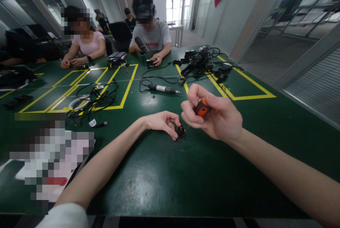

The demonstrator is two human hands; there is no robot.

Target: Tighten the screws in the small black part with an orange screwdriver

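Observation:
My left hand [166,123] is closed at the fingertips around the side of a small dark round part [181,135], which rests on the green table and has a short upright post. In my right hand [219,116], raised just right of that part, is a screwdriver [203,109] with an orange and black handle. My fingers wrap the handle. Of its shaft only a faint thin line shows towards the dark part; whether the tip touches it I cannot tell.
Beyond my hands lies a corded electric screwdriver [162,88]. Tangled black cables [199,63] sit at the back right, more cables [106,96] at the left. Yellow tape [252,98] marks the table [239,192]. Two people [152,33] work across from me, one holding a power tool [140,44].

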